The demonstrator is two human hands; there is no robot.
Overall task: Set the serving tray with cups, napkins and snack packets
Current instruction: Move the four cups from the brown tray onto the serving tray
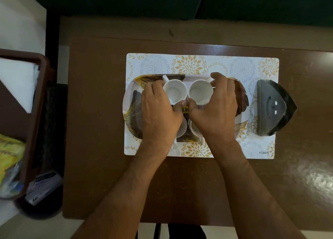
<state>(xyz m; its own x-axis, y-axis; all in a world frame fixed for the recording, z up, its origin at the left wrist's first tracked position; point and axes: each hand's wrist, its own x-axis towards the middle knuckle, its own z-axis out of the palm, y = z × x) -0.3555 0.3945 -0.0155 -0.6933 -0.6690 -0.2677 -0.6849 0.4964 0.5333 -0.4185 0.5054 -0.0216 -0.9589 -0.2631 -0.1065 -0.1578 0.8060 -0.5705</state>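
Note:
A serving tray (132,101) with a dark and gold leaf pattern lies on a floral placemat (198,63). Several white cups stand on it. My left hand (158,110) grips the far left cup (175,90) by its side. My right hand (216,109) grips the far right cup (200,90), fingers at its handle. The two cups stand side by side, nearly touching. Two more white cups (182,128) sit nearer to me, mostly hidden under my hands. A yellow price sticker (185,109) shows between my thumbs.
A dark triangular napkin holder (273,109) stands on the placemat's right end. At the far left a brown bin (38,94) holds white napkins (18,81) and yellow snack packets (10,159). The brown table (99,112) ends close to my body.

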